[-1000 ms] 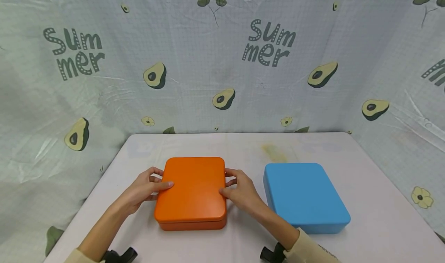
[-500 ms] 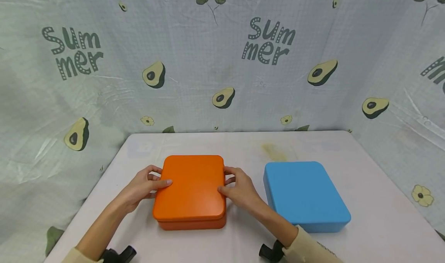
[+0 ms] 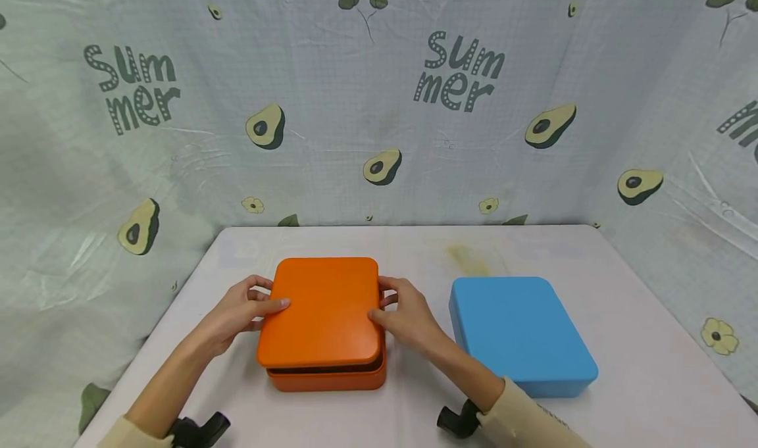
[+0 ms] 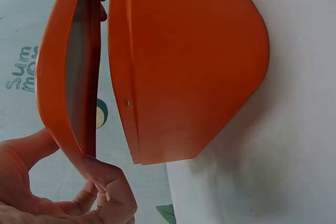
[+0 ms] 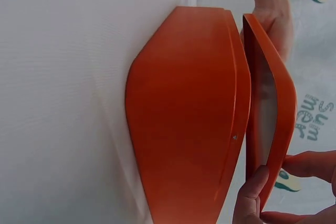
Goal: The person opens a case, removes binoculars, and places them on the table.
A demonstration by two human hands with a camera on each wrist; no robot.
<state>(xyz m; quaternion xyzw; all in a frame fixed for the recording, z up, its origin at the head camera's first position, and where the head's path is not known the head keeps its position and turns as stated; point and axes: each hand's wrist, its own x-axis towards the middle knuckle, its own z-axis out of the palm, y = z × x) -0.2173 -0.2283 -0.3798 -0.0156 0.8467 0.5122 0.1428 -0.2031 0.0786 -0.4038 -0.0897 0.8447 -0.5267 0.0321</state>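
Observation:
An orange box stands left of centre in the head view, its lid (image 3: 320, 310) raised off the lower part (image 3: 326, 381). A dark gap shows between them along the near side. My left hand (image 3: 241, 308) grips the lid's left edge, thumb on top and fingers below. On the opposite edge my right hand (image 3: 410, 311) pinches the lid between thumb and fingers. Both wrist views show the lid's pale underside, with the base (image 4: 189, 66) below it on the table. The inside of the base is hidden.
A closed-looking blue box (image 3: 524, 333) stands to the right, beyond my right forearm. Both are on a white-covered table (image 3: 408, 247). Behind and around it hangs a pale curtain (image 3: 331, 73) printed with avocados.
Both hands have raised the orange lid, and it has shifted slightly away from me. The narrow seam at the near side has become a dark gap. The blue box stays put.

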